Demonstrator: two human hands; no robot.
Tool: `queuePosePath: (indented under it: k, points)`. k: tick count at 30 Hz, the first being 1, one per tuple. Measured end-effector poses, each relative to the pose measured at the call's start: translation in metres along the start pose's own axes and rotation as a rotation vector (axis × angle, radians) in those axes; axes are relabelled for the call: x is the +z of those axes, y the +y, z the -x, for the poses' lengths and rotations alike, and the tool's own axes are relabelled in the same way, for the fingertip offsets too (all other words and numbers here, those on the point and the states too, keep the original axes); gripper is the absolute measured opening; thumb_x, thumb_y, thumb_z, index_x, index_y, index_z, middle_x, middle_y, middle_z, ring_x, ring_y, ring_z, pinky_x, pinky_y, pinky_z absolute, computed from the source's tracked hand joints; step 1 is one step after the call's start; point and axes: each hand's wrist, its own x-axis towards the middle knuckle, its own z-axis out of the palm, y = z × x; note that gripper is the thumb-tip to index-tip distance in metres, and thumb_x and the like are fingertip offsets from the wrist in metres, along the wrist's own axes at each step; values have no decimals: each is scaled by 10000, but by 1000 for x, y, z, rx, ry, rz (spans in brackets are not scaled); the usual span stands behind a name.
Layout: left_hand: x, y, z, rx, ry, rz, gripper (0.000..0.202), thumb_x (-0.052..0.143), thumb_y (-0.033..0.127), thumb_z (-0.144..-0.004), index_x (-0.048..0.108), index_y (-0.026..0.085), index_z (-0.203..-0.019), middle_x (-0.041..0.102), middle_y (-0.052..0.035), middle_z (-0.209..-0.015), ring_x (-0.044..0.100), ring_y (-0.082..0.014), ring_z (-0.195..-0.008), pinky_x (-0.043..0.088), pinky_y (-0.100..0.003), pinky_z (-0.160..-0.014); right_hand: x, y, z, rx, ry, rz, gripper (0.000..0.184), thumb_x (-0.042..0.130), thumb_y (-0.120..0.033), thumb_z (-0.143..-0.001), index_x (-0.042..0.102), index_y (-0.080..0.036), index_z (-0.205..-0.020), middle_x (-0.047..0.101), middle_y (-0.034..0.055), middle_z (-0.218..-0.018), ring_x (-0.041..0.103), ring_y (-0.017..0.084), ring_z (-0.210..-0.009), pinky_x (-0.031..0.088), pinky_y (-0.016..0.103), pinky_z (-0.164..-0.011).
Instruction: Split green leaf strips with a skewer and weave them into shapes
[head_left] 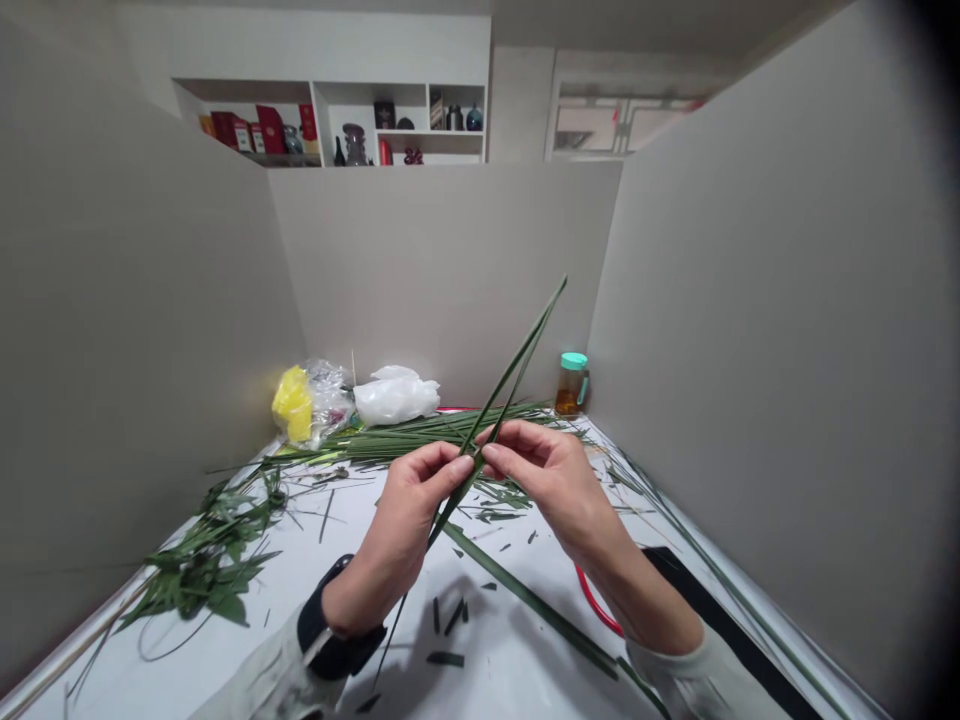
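On my feed, the near left part of the white worktop (pixel 517 680) carries a heap of leafy sprigs (pixel 210 560), with loose leaf scraps scattered to their right. Along the far edge, from the left, sit a yellow bundle (pixel 292 405), a clear plastic bag (pixel 328 385) touching it, and a white plastic bag (pixel 396 395). A long pile of narrow green leaves (pixel 442 432) lies just in front of the bags and runs toward the far right corner.

The left hand (pixel 409 520), with a black watch (pixel 330 620) on its wrist, is curled into a pinch, gripping a long narrow leaf (pixel 517 375) near the middle of the worktop. The right hand (pixel 551 490) pinches the same leaf from the other side, with its fingertips (pixel 495 447) almost meeting those of the left. The leaf is held up off the worktop and slants up to the right, its upper part split into two strips that meet at the tip.

Below the hands lie short cut leaf pieces (pixel 446 630) and a long leaf strip (pixel 525 600). Farther right are a red cord (pixel 596 600) and a black strip (pixel 720 610), and a jar with a teal lid (pixel 571 385) stands in the far right corner.
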Motion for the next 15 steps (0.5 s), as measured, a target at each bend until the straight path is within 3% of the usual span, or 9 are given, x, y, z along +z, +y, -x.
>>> queuePosePath:
  k: [8, 11, 15]
  points:
    - [5, -14, 3, 27, 16, -127, 294, 762, 387, -792, 586, 160, -729, 503, 34, -683, 386, -106, -649, 320, -242, -612, 6, 4, 3, -58, 93, 266, 207, 613, -367, -826, 665, -192, -728, 618, -2, -658, 558, 151, -617, 423, 280, -602]
    - [7, -16, 7, 47, 8, -228, 322, 725, 399, -818, 520, 176, -710, 406, 52, -654, 305, -103, -618, 274, -248, -573, 1, 7, 0, -82, 168, 256, 245, 637, -397, -821, 646, -186, -697, 577, -14, -594, 505, 132, -565, 379, 266, -556]
    - [10, -18, 11, 20, -13, -283, 323, 685, 402, -831, 482, 185, -704, 385, 44, -678, 304, -109, -634, 271, -250, -571, -13, 9, -10, -102, 250, 154, 272, 692, -427, -782, 642, -176, -690, 573, -20, -569, 508, 122, -542, 400, 256, -553]
